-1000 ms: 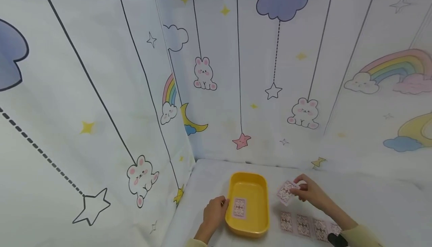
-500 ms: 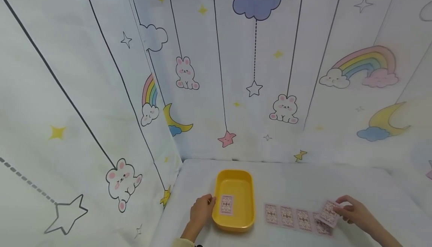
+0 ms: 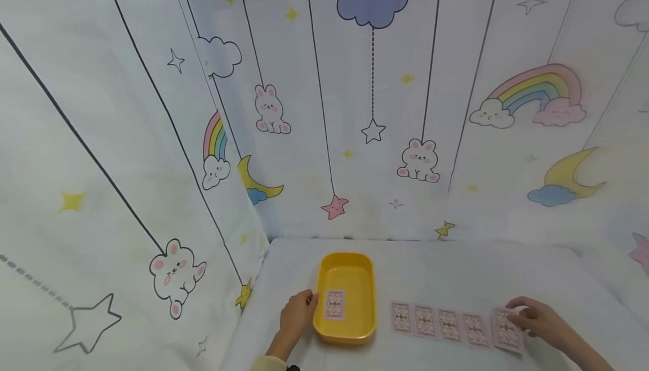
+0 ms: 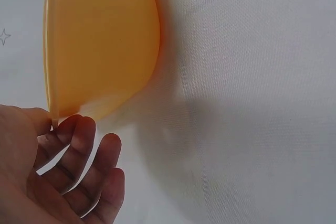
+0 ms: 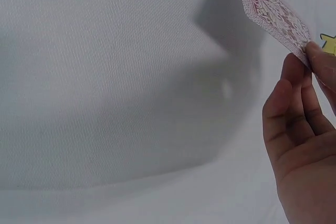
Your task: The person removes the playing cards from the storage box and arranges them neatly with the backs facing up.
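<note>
At the left, a yellow plastic tray (image 3: 358,334) stands on the white table, with one patterned playing card (image 3: 334,305) face down inside. My left hand (image 3: 298,316) pinches the tray's left rim; in the left wrist view the thumb and fingertips of that hand (image 4: 68,166) meet at the rim. Over at the right, my right hand (image 3: 542,323) pinches a red-patterned playing card (image 3: 507,330) by its edge. The right wrist view shows this card (image 5: 278,17) tilted above the cloth between thumb and fingers, casting a shadow. It hangs at the right end of a row of cards (image 3: 449,326).
Several face-down cards lie in a row between the tray and my right hand. A white cloth (image 3: 431,269) covers the table. Behind and to the left hang white sheets (image 3: 324,106) printed with rabbits, stars and clouds.
My right hand has carried its card rightward, past the last card of the row, and lowered it. My left hand keeps its grip on the tray rim. The head view has turned right.
</note>
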{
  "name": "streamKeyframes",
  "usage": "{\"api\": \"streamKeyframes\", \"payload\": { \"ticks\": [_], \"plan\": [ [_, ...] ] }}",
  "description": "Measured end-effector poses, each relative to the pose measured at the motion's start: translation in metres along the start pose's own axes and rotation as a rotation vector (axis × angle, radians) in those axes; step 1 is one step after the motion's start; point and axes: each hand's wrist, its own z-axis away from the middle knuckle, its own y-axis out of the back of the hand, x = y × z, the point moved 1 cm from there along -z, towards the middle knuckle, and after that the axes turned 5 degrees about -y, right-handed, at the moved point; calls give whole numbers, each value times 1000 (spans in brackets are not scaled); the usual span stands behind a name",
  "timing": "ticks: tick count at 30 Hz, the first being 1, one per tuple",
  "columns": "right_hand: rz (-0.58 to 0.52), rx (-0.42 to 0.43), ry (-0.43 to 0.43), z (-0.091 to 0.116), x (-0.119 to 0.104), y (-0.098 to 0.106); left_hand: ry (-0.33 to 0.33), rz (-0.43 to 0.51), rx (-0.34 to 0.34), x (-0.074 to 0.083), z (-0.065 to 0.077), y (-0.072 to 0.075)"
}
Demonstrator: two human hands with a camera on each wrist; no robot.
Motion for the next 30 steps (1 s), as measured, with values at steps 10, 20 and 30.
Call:
{"api": "streamKeyframes", "payload": {
  "ticks": [10,20,30],
  "plan": [
    [34,-26,110,-4,3,-7,11,-21,19,0,3,3],
    [68,26,75,-9,5,-18,-23,-24,38,5,5,6],
    [132,57,31,-14,8,-24,-17,-30,26,4,3,0]
  ]
}}
